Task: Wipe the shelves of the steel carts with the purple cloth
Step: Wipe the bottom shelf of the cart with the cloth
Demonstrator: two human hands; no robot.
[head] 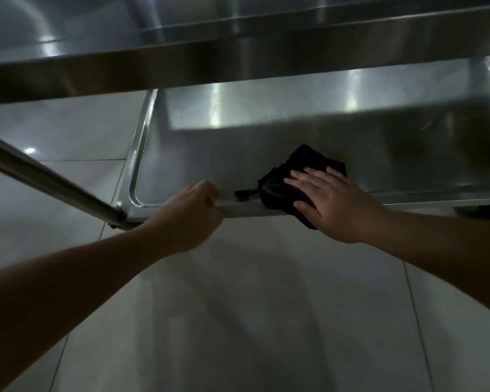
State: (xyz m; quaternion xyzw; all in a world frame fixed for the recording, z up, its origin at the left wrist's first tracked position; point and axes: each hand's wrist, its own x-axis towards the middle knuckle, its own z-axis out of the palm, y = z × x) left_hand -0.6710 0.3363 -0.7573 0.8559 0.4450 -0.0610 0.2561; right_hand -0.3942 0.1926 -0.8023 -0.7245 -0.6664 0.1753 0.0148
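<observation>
right hand (333, 203) flat, fingers straight, pressing crumpled purple cloth (280, 190) on brushed-steel shelf (238, 154) | left hand (194, 213) curled gripping shelf's rounded front rim

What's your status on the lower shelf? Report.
Right hand flat on purple cloth, near front rim of lower shelf. Left hand grips the rim. Nothing in the way.
</observation>
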